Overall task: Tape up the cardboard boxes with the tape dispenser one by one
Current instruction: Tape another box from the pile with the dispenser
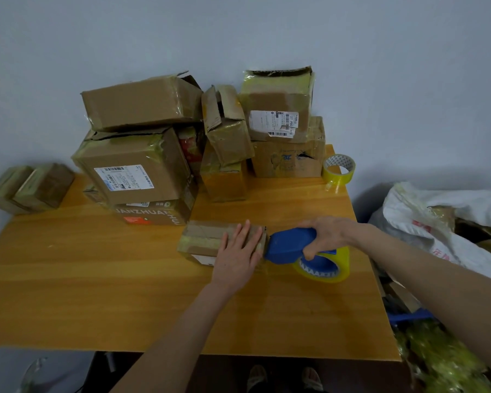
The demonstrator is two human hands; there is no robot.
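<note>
A wooden tabletop seen from above, from the head of the person working at it. A small flat cardboard box lies a little right of the tabletop's middle, with strips of clear tape already across its top.

The left hand lies palm down on the right half of this box, fingers straight and slightly spread, pressing it flat and gripping nothing. The right hand is curled around the handle of a blue tape dispenser. The dispenser's front end touches the right end of the small box. Its roll of yellowish clear tape hangs below the hand, near the right edge of the tabletop.

Along the far edge stands a pile of worn cardboard boxes, stacked two and three high. Several carry white shipping labels and patches of old tape, and some have torn or open flaps. Two more small taped boxes sit at the far left corner. A spare roll of tape stands on its side at the far right corner, just beside the pile.

Off the tabletop to the right lies a crumpled white sack.
</note>
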